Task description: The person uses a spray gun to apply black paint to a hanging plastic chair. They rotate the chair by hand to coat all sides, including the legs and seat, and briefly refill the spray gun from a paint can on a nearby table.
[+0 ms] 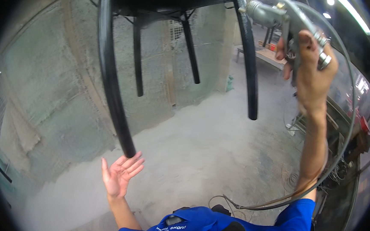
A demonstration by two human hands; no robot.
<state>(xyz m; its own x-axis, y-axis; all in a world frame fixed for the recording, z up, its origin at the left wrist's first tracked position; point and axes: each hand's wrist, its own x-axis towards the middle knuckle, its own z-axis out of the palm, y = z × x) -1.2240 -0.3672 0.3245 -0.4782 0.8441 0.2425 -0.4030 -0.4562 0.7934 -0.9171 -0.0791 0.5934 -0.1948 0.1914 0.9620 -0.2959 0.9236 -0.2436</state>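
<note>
A black chair hangs overhead with its glossy legs pointing down. My left hand is open, palm up, its fingertips just below the tip of the nearest leg. My right hand is raised high at the upper right and grips a metal spray gun, whose nozzle points left toward another chair leg. A grey hose runs from the gun down past my right forearm.
A dusty, paint-crusted booth wall stands at the left and back. The floor is grey with overspray. A low bench sits in the far background, and machinery with cables stands at the right.
</note>
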